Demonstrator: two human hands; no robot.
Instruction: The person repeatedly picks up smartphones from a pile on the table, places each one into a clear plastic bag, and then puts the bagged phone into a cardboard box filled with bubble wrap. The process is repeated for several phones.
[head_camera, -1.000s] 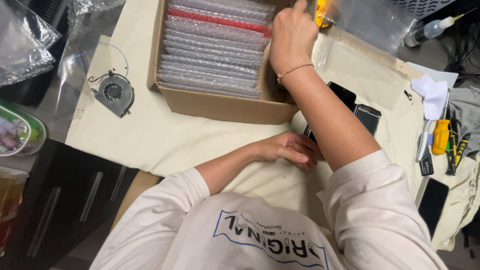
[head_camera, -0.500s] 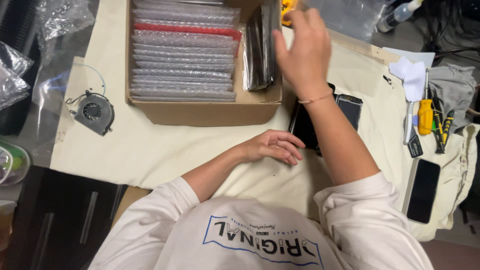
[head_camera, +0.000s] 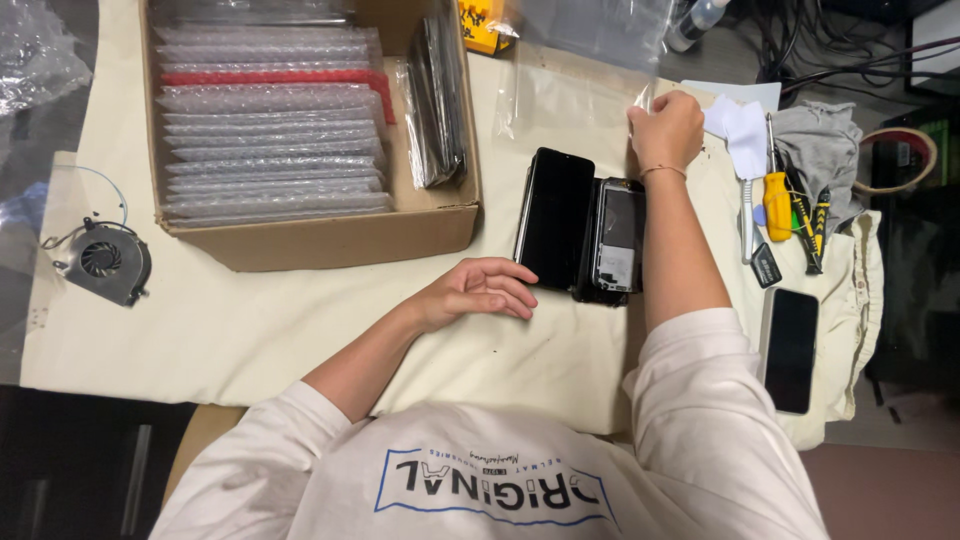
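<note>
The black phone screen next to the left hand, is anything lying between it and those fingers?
Nothing visible does. The left hand rests on the cream cloth with its fingertips right at the lower edge of the black phone screen; whether they touch it is unclear. The cardboard box sits off to the side.

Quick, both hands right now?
Left hand: open, empty, resting on the cloth beside the black phone.
Right hand: pinched on the clear plastic bag.
</note>
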